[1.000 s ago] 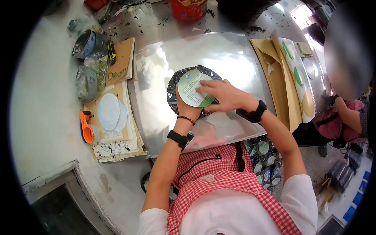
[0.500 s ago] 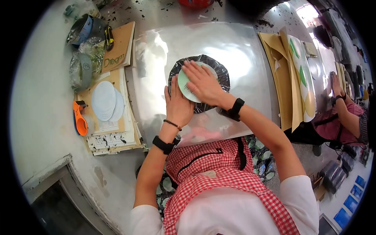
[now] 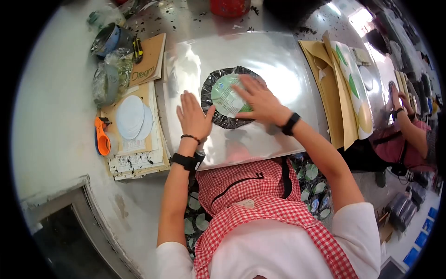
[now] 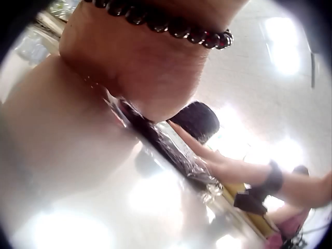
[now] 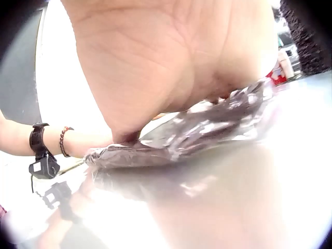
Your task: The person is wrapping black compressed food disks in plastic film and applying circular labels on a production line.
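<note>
A round black bundle in clear crinkled film lies on the shiny sheet, with a round pale green printed label on its top. My right hand, fingers spread, is over the label's right part and hides some of it. At the bundle's left side my left hand lies with straight fingers, the thumb at its edge. In the right wrist view the palm is against the wrapped bundle. The left wrist view has the bundle beyond the heel of my left hand.
To the left are white paper discs on stacked papers, an orange tape dispenser, a brown notebook with a yellow cutter, and tape rolls. Brown paper lies right. Another person's arm shows far right.
The label has gone from being held above the bundle to lying on it. My left hand has moved off to the left side; my right hand has shifted rightward across the label.
</note>
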{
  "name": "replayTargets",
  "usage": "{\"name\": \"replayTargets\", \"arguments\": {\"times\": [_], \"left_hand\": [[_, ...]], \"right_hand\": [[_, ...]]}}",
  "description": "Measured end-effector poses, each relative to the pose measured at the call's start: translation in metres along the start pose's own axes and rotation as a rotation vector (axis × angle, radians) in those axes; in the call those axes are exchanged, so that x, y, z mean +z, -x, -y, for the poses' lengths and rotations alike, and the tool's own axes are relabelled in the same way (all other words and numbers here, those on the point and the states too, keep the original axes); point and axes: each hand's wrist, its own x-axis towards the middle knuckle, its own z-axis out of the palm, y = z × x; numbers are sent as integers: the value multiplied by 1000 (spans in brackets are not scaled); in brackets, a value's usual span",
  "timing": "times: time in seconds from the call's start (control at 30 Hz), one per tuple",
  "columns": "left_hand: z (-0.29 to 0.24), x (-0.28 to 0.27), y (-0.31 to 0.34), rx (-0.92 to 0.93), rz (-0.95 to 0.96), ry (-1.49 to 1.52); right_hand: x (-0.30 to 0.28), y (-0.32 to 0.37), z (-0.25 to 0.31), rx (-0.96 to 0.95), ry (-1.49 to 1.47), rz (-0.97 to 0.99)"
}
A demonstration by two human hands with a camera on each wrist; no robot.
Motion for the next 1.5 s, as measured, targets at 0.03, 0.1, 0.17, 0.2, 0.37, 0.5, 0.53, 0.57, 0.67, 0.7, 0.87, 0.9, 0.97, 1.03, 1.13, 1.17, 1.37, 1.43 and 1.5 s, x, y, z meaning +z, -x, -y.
{"name": "replayTargets", "arguments": {"times": [0.03, 0.1, 0.17, 0.2, 0.37, 0.5, 0.53, 0.57, 0.67, 0.7, 0.87, 0.9, 0.97, 1.03, 1.13, 1.17, 1.37, 1.43, 1.5], "left_hand": [[10, 5, 3, -43, 4, 19], [17, 3, -3, -46, 12, 219], [-12, -28, 0, -130, -20, 1069], [-1, -21, 0, -199, -81, 1162], [95, -88, 128, -335, -430, 917], [158, -150, 325, -719, -351, 626], [159, -167, 369, -764, -188, 305], [163, -179, 407, -789, 11, 362], [163, -199, 443, -545, 909, 392], [168, -186, 435, -515, 803, 403], [158, -136, 189, -84, -19, 127], [161, -130, 139, -75, -123, 157], [166, -119, 72, -93, -328, 209], [198, -90, 14, -133, -478, 125], [227, -50, 4, -231, -499, 260], [218, -56, 11, -283, -484, 284], [202, -57, 12, -356, -487, 238], [201, -56, 9, -365, -488, 214], [201, -56, 7, -373, -488, 187]], "right_hand": [[-7, 14, -4, 69, 81, 48], [-8, 27, -2, 139, 101, 107], [-5, 27, 21, 116, 40, 104], [-3, 23, 34, 108, -14, 111], [-11, 31, 38, 25, -113, 135], [-15, 57, 25, 42, -136, 223], [-15, 62, 25, 16, -73, 248], [-18, 63, 29, 17, -47, 249], [-18, 64, 39, 42, 17, 235], [-18, 61, 42, 38, 14, 229], [-23, 62, 39, 85, 0, 253], [-22, 64, 36, 69, 18, 252], [-24, 70, 29, 50, -8, 255], [-49, 68, 14, 36, -166, 320], [-112, 46, -15, 84, -258, 84], [-129, 35, -35, 154, -197, -31], [-227, -94, -239, 292, 64, -909], [-246, -125, -296, 342, 212, -957], [-252, -135, -321, 409, 215, -748]]}}
